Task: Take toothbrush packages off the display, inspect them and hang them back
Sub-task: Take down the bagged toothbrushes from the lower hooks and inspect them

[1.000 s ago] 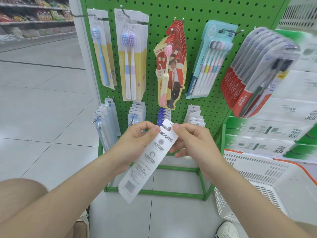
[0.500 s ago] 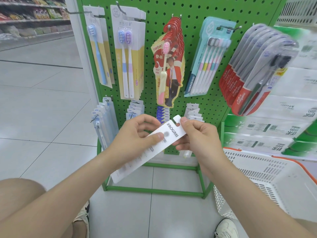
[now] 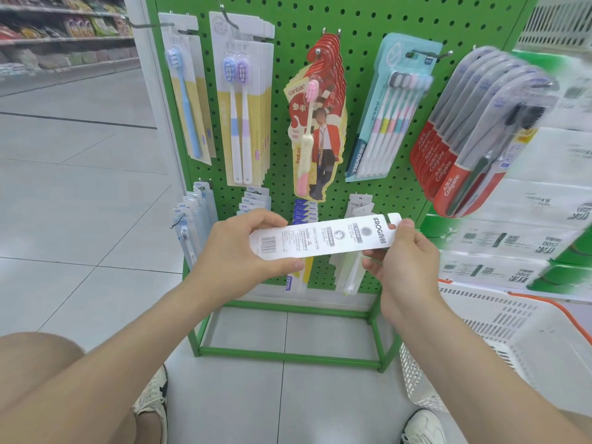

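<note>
We hold a white toothbrush package (image 3: 320,240) level in front of the lower hooks of the green pegboard display (image 3: 362,24), off its hook, printed back and barcode facing us. Our left hand (image 3: 237,248) grips the barcode end, fingers curled over the top edge and thumb beneath, while our right hand (image 3: 407,264) pinches the hanger-hole end between thumb and curled fingers. A white basket (image 3: 512,325) sits on the floor just right of the display.
</note>
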